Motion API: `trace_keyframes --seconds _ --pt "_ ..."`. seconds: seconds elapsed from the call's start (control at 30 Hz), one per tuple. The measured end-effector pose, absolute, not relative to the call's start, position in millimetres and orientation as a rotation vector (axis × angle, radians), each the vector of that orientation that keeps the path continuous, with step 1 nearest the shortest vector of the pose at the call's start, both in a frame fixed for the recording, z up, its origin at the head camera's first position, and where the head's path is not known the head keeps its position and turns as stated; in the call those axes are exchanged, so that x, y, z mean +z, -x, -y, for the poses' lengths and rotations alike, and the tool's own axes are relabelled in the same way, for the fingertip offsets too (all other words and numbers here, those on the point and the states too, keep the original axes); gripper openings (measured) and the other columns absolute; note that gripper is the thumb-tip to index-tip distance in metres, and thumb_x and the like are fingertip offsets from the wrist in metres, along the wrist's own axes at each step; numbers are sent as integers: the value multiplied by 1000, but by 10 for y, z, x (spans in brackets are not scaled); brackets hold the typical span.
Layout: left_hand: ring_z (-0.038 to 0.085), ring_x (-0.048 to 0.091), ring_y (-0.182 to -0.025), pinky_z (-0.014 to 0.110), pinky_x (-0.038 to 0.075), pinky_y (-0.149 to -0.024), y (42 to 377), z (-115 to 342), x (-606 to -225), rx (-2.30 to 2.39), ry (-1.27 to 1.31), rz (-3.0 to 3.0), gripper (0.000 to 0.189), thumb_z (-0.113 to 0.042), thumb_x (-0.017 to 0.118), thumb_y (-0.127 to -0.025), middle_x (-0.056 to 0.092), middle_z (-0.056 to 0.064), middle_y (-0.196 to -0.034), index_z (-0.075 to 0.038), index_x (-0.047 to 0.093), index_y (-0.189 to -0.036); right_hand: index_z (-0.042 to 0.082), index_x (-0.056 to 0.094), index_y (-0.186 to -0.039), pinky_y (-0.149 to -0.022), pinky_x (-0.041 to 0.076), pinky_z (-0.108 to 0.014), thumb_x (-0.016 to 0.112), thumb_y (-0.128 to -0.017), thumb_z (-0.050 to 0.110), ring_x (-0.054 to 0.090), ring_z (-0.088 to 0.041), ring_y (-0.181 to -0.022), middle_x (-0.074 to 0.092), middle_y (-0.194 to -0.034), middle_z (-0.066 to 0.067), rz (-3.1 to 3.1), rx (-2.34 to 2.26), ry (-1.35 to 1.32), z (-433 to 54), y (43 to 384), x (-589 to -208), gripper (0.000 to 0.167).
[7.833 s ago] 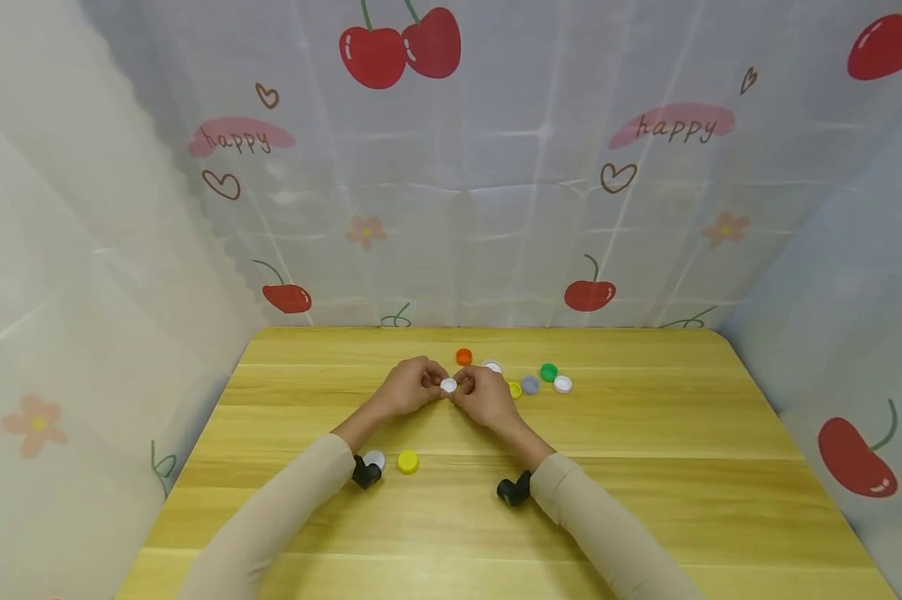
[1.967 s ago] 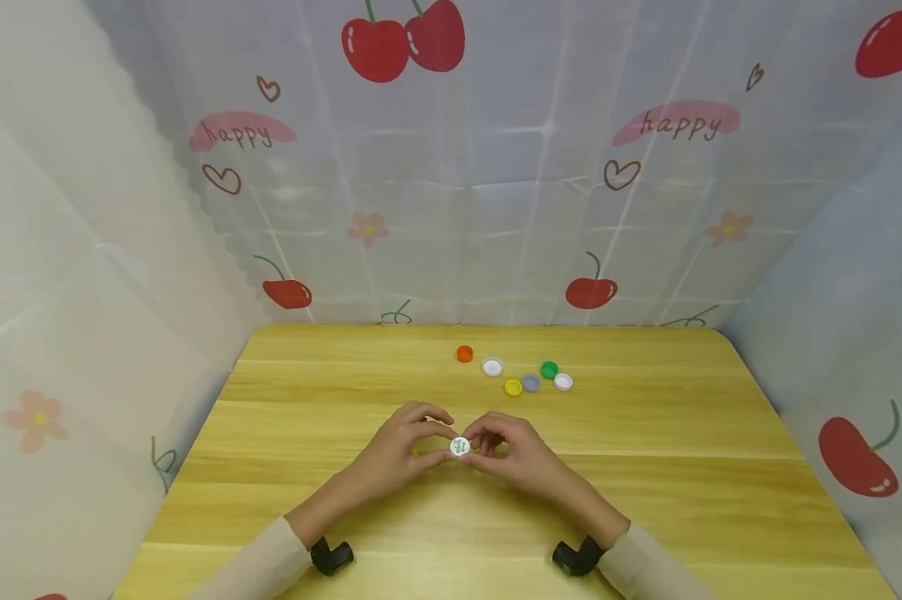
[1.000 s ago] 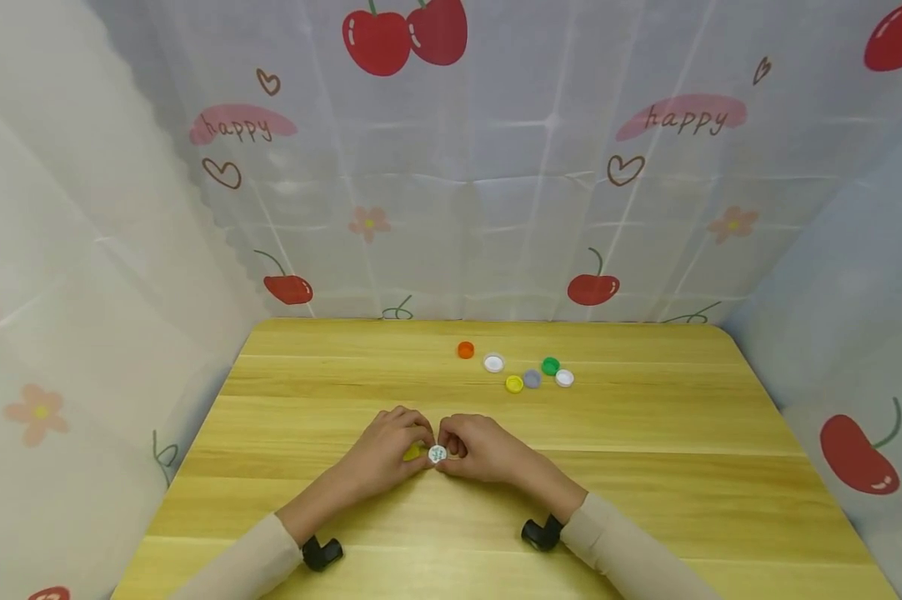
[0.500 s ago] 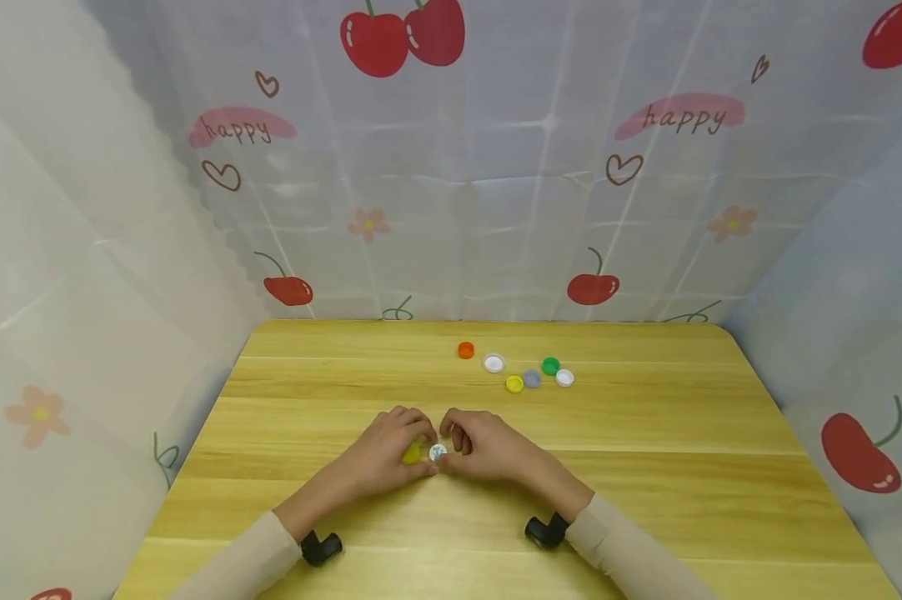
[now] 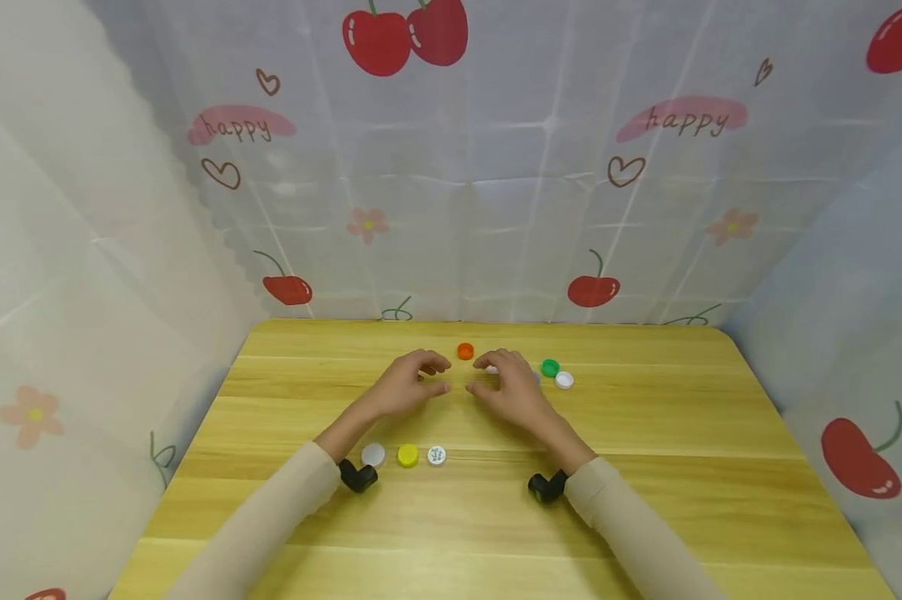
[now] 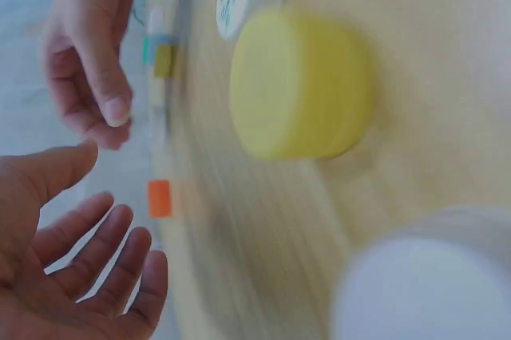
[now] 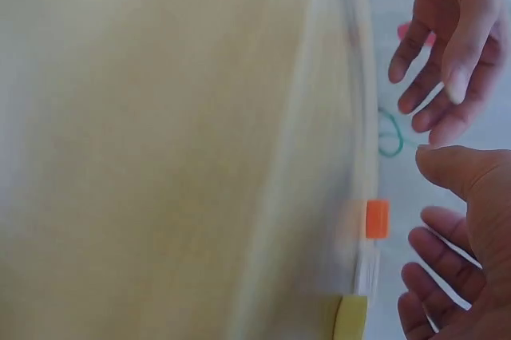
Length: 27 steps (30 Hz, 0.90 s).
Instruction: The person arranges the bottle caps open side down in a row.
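Observation:
My left hand (image 5: 406, 385) hovers over the mid-table, fingers relaxed and holding nothing. Facing it across a small gap, my right hand (image 5: 513, 390) is likewise bare, its fingers loosely bent near the far group of caps. An orange bottle cap (image 5: 465, 352) lies just beyond both hands. Partly behind the right hand are a white cap (image 5: 492, 369) and a bluish-grey one (image 5: 537, 379); a yellow cap (image 7: 350, 318) shows in the right wrist view. Nearer the body, a row holds a white cap (image 5: 373, 455), a yellow cap (image 5: 408, 455) and a printed white cap (image 5: 437, 456).
To the right of the right hand sit a green cap (image 5: 550, 368) and another white cap (image 5: 564, 380), hollow side up. The wooden table (image 5: 684, 500) ends at a patterned curtain (image 5: 488, 233) at the back, with more curtain on both sides.
The printed white cap, earlier between both hands, now rests on the table right of the yellow one. Both hands have let go, opened and moved forward to the far caps.

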<state>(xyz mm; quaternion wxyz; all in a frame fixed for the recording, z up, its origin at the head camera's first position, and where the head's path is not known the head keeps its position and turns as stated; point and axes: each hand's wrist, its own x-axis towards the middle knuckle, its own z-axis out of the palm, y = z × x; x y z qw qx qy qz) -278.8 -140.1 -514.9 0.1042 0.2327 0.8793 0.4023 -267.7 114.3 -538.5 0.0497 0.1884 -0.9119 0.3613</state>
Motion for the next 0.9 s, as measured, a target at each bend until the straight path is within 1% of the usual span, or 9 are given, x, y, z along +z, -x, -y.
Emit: trace_keyframes --seconds 0.1,0.2,0.3,0.37,0.5,0.6,0.67,0.77,0.9 --pt "31 66 -126 50 56 -110 3007 1310 -5214 1191 -651 -2608 48 -29 75 -103 69 15 -137 -5 65 -144 8 68 -137 -119 43 -61 83 -96 34 59 -36 -134 71 -139 -10 2814 1075 -517 -1146 2823 -5361 51" --pt "29 68 -123 48 57 -109 3149 1236 -5280 1101 -645 -2659 49 -27 76 -103 70 14 -133 -5 64 -145 7 63 -145 -124 36 -64 82 -97 37 56 -40 -143 67 -148 -13 2886 1040 -500 -1135 2932 -5349 61" --pt "28 69 -119 47 58 -106 3241 1165 -5301 1016 -650 -2705 49 -25 76 -102 71 14 -130 -6 65 -145 4 61 -148 -125 34 -65 81 -97 38 56 -42 -143 66 -149 -16 2949 1018 -509 -1122 3024 -5355 64" --pt "28 69 -114 47 58 -104 3288 1121 -5285 980 -641 -2718 49 -24 76 -102 71 13 -128 -6 64 -146 3 61 -148 -122 37 -64 81 -97 37 58 -42 -139 68 -145 -17 2970 1002 -524 -1113 3087 -5363 64" --pt "24 65 -102 44 57 -96 3371 1045 -5257 887 -631 -2753 47 -21 76 -101 71 12 -118 -7 66 -144 3 66 -142 -113 44 -62 80 -97 32 61 -39 -123 73 -129 -17 2967 999 -567 -1088 3188 -5368 55" --pt "22 62 -97 41 56 -91 3419 998 -5269 822 -664 -2790 36 -19 77 -100 71 10 -112 -9 73 -135 6 74 -131 -104 47 -59 81 -97 28 61 -35 -111 74 -117 -13 2967 983 -581 -1061 3228 -5357 41" --pt "21 62 -95 40 56 -89 3430 971 -5295 790 -697 -2818 29 -19 78 -99 71 8 -109 -11 77 -127 9 78 -122 -99 47 -56 82 -96 26 61 -32 -106 74 -112 -11 2969 959 -571 -1043 3235 -5357 32" --pt "20 64 -95 40 57 -88 3414 952 -5320 760 -719 -2852 24 -21 79 -99 70 7 -108 -12 80 -122 12 81 -117 -97 48 -53 82 -97 25 62 -28 -102 76 -108 -7 2962 922 -558 -1029 3238 -5381 23" --pt "20 65 -95 40 59 -88 3397 954 -5321 752 -699 -2873 25 -23 79 -100 69 6 -109 -13 80 -123 13 81 -117 -98 48 -55 82 -97 24 64 -29 -102 78 -106 -6 2941 913 -564 -1037 3238 -5393 23"
